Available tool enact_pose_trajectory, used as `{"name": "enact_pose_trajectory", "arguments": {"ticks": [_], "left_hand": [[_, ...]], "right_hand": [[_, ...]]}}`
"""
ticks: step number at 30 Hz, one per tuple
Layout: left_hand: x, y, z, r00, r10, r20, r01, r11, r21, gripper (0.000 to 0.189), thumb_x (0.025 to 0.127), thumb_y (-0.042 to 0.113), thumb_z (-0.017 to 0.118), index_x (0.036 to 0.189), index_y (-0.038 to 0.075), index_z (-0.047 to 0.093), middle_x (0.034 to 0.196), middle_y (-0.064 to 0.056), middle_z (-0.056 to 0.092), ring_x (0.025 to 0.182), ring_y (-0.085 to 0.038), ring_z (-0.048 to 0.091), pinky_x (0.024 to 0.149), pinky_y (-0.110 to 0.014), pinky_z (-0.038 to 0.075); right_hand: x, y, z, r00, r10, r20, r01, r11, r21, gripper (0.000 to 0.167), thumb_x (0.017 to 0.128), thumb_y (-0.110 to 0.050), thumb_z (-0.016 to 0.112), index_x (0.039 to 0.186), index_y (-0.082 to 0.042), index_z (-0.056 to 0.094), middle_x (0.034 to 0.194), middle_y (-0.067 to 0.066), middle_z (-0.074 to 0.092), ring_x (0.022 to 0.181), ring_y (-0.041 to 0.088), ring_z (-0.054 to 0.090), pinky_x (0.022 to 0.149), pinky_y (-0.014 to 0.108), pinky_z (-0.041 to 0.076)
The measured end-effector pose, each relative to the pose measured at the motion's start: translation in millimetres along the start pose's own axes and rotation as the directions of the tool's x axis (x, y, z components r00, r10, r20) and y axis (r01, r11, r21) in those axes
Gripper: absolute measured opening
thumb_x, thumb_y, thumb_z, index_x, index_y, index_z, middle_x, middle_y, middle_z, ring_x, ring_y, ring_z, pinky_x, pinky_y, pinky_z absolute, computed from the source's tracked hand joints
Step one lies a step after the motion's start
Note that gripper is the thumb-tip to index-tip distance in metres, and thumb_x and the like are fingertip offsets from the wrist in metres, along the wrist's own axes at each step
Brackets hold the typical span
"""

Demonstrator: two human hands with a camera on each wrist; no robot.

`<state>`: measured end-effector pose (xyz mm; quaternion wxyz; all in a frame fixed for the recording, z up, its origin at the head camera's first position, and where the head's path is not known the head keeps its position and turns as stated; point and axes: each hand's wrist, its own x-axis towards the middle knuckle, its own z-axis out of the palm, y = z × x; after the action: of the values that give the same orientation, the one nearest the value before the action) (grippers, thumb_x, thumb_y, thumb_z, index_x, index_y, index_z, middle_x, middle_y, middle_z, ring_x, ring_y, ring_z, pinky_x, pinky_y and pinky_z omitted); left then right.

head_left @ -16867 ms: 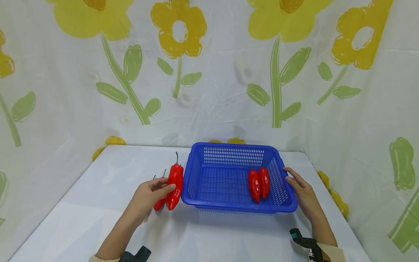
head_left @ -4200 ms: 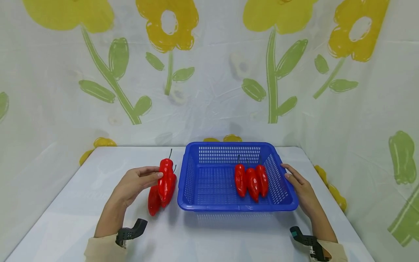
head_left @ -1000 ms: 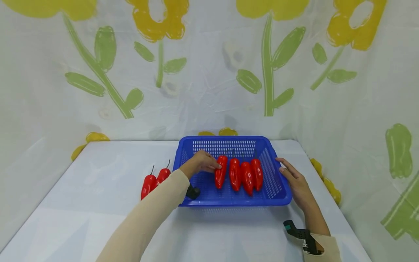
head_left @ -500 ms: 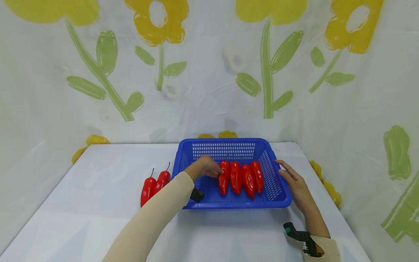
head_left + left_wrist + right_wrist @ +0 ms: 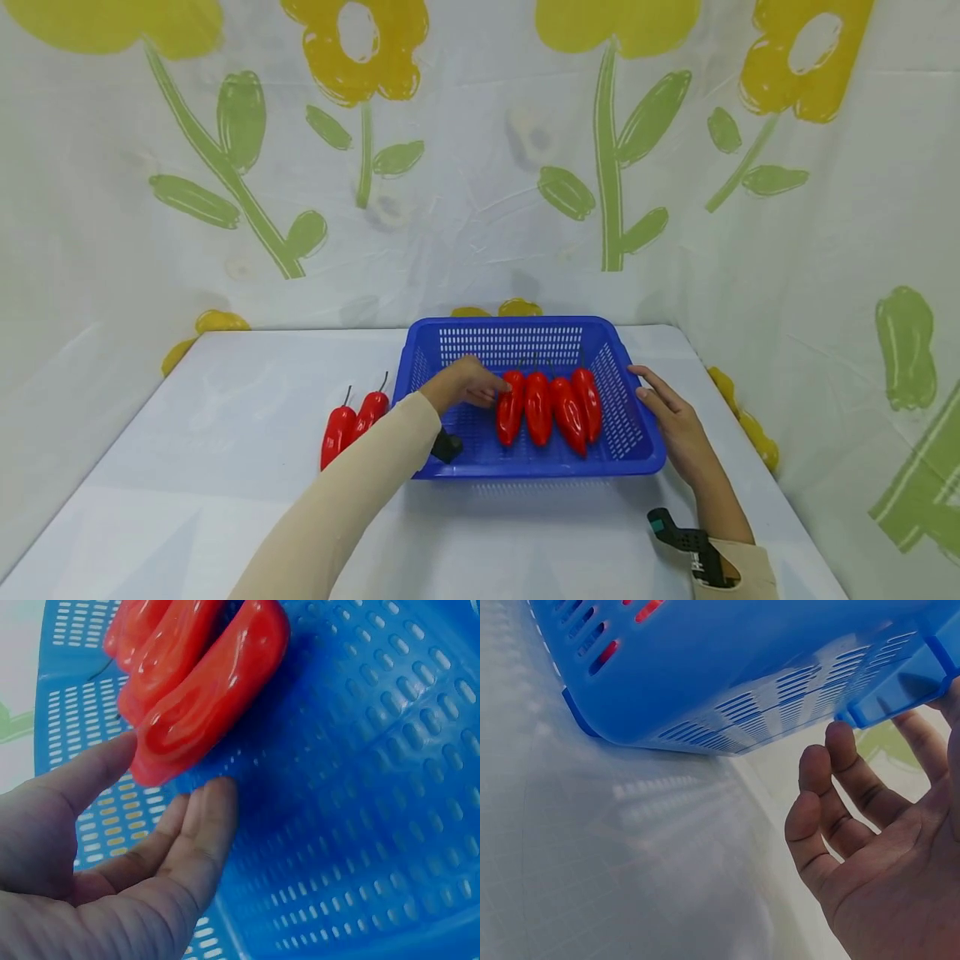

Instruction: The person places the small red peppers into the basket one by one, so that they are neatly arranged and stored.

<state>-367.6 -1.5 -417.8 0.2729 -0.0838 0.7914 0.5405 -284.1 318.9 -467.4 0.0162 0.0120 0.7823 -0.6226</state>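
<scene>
In the head view a row of several glossy red chili peppers lies in the blue plastic basket. My left hand is inside the basket, beside the leftmost pepper. The left wrist view shows the thumb right at the stem end of that pepper, while the other fingers stand apart from it, gripping nothing. On the basket's right side, my right hand holds the rim with thumb and index finger; its other fingers hang loosely below the rim.
Two more red peppers lie on the white table left of the basket, partly hidden by the left sleeve. A white curtain with printed flowers hangs behind and at both sides.
Since the first frame, the left hand has moved peppers from the table into the basket. Over the last second it has set the latest against the row and loosened its fingers. The right hand stays on the rim.
</scene>
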Motion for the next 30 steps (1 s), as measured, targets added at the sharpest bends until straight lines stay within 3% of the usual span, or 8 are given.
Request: {"name": "enact_pose_trajectory", "arguments": {"ticks": [5,10,15,18,20,23,30], "left_hand": [[-4.4,11.7,-5.9,0.997,0.060,-0.045,-0.059,0.998,0.015,0.046,0.088,0.006,0.075,0.123,-0.012,0.052,0.111,-0.029,0.065,0.101,-0.037,0.068,0.090,-0.043,0.056],[-9.1,22.2,-21.3,0.986,0.159,0.044,-0.157,0.986,-0.046,0.036,0.092,0.007,0.071,0.119,-0.013,0.059,0.117,-0.030,0.065,0.106,-0.038,0.068,0.093,-0.043,0.055],[-25.8,35.2,-49.7,0.951,0.298,0.084,-0.288,0.951,-0.117,0.033,0.097,0.008,0.065,0.121,-0.013,0.059,0.113,-0.026,0.067,0.101,-0.032,0.070,0.096,-0.044,0.053],[-40.9,38.6,-67.6,0.922,0.380,0.070,-0.368,0.919,-0.140,0.033,0.099,0.008,0.063,0.122,-0.014,0.058,0.114,-0.025,0.067,0.103,-0.034,0.068,0.100,-0.046,0.050],[-49.4,37.8,-76.5,0.908,0.412,0.073,-0.400,0.905,-0.143,0.033,0.099,0.010,0.062,0.123,-0.013,0.058,0.115,-0.024,0.066,0.106,-0.035,0.067,0.101,-0.047,0.049],[-61.2,32.3,-87.3,0.900,0.429,0.072,-0.418,0.898,-0.137,0.035,0.100,0.014,0.063,0.124,-0.011,0.059,0.115,-0.021,0.066,0.108,-0.032,0.067,0.101,-0.045,0.049],[-81.1,10.3,-111.8,0.884,0.468,0.025,-0.460,0.877,-0.140,0.037,0.101,0.017,0.062,0.126,-0.009,0.059,0.116,-0.020,0.067,0.105,-0.027,0.068,0.099,-0.040,0.051]], "right_hand": [[1.1,-2,-1,1.000,-0.004,-0.005,0.004,1.000,0.003,0.058,0.101,-0.052,0.052,0.154,-0.031,0.039,0.161,0.012,0.030,0.135,0.032,0.041,0.088,0.015,0.050],[-1.8,-2,-3,1.000,0.001,-0.014,-0.001,1.000,-0.017,0.059,0.101,-0.051,0.052,0.154,-0.029,0.039,0.162,0.012,0.027,0.141,0.038,0.035,0.091,0.016,0.048],[-3.4,-1,-3,1.000,0.006,-0.005,-0.006,0.999,-0.044,0.060,0.101,-0.052,0.052,0.155,-0.029,0.038,0.163,0.010,0.025,0.144,0.040,0.032,0.100,0.031,0.046],[-3.4,-2,-1,1.000,-0.004,-0.002,0.004,0.998,-0.057,0.060,0.101,-0.052,0.051,0.155,-0.030,0.038,0.163,0.009,0.025,0.144,0.039,0.031,0.100,0.029,0.045],[-4.6,-3,-1,1.000,-0.001,-0.008,0.001,0.998,-0.065,0.060,0.101,-0.052,0.050,0.155,-0.029,0.037,0.163,0.009,0.024,0.145,0.039,0.030,0.097,0.022,0.046],[-6.7,-4,-2,1.000,0.013,-0.006,-0.014,0.998,-0.062,0.061,0.101,-0.053,0.050,0.156,-0.029,0.036,0.164,0.010,0.023,0.145,0.039,0.029,0.092,0.014,0.046],[-7.4,-4,0,1.000,0.026,-0.002,-0.026,0.997,-0.066,0.062,0.100,-0.057,0.048,0.156,-0.033,0.035,0.164,0.012,0.022,0.143,0.041,0.031,0.090,0.018,0.049]]}}
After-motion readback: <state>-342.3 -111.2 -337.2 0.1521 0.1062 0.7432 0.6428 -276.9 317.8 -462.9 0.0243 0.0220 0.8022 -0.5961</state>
